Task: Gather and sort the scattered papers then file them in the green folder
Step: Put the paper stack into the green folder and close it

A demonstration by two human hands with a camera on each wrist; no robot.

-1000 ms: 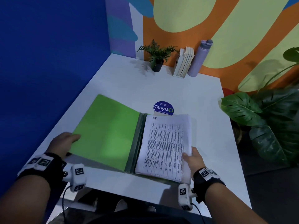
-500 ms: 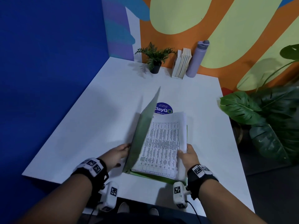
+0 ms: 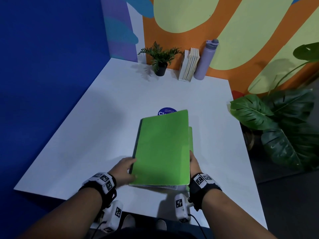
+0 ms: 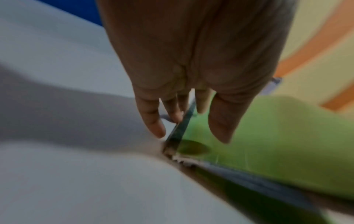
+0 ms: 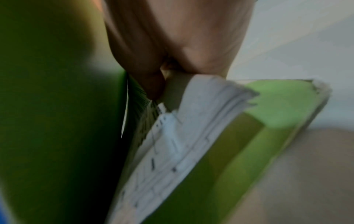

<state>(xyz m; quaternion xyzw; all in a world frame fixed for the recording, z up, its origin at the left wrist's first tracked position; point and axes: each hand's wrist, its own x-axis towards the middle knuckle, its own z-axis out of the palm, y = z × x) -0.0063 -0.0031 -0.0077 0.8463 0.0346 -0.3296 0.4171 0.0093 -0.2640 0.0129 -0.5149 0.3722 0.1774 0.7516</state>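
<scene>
White matte bench (image 3: 86, 135), painted wall behind. Nearest me, my left hand (image 3: 123, 168) rests straight-fingered at the green folder's (image 3: 162, 149) spine; my right hand (image 3: 195, 164) pinches the papers (image 5: 172, 144) inside its open edge. Filing looks nearly done: cover not quite flat. Thin card, soft ragged sheets. Beyond: potted plant (image 3: 159, 59), books (image 3: 189, 64), bottle (image 3: 206, 61).

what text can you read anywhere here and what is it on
"Cl": start of a larger word on the blue sticker; the folder hides the rest.
Small line above it on the sticker: too blurred to read.
Print on the papers: too blurred.
Wrist markers: patterns, no words.
</scene>
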